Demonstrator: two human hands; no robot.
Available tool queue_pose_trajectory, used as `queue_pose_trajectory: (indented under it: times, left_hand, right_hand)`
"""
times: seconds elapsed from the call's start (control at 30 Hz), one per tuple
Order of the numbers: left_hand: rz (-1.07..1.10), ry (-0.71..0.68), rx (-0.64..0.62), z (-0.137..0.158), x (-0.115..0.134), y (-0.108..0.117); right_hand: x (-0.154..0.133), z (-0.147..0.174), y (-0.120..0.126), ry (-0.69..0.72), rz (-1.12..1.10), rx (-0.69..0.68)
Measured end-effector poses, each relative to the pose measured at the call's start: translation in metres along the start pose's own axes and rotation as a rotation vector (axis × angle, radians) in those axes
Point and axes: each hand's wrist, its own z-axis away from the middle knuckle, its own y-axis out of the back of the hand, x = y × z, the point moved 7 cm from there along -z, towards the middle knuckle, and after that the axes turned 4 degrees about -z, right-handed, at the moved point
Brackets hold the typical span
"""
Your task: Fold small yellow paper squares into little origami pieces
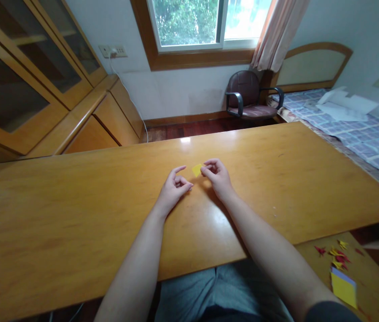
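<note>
A small yellow piece of paper [196,170] is pinched at its right side between the thumb and fingers of my right hand [219,178], just above the wooden table [85,210]. To the left of the paper is my left hand [173,189], its index finger and thumb spread apart with nothing between them; its other fingers are curled. A gap shows between the left fingertips and the paper.
A lower surface [373,273] at the right bears several red and yellow folded paper figures [338,256] and a stack of yellow paper [343,288]. Beyond the table stand an armchair [248,91], a bed [360,134] and, at the left, a glass-door cabinet [71,103].
</note>
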Motion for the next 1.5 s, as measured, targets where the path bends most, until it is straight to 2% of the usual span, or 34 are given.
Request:
queue_pose_trajectory:
  times: [0.17,0.33,0.6,0.93,1.5]
  left_hand:
    - [-0.005,0.008,-0.005,-0.001,0.0,0.001]
    - [-0.025,0.041,-0.034,-0.001,-0.005,-0.002]
    - [-0.113,0.02,-0.018,-0.002,-0.009,0.001]
    - [-0.006,0.005,0.087,-0.003,-0.006,0.006]
    - [-0.128,0.029,0.055,-0.001,-0.006,0.003]
  right_hand:
    - [0.002,-0.002,0.0,-0.006,-0.028,-0.012]
    - [0.004,0.002,-0.009,-0.036,-0.039,-0.098]
    - [0.006,0.007,-0.019,-0.083,-0.006,-0.213]
    - [0.006,0.009,-0.021,-0.106,0.026,-0.235]
    - [0.018,0.008,-0.025,-0.115,0.097,-0.293]
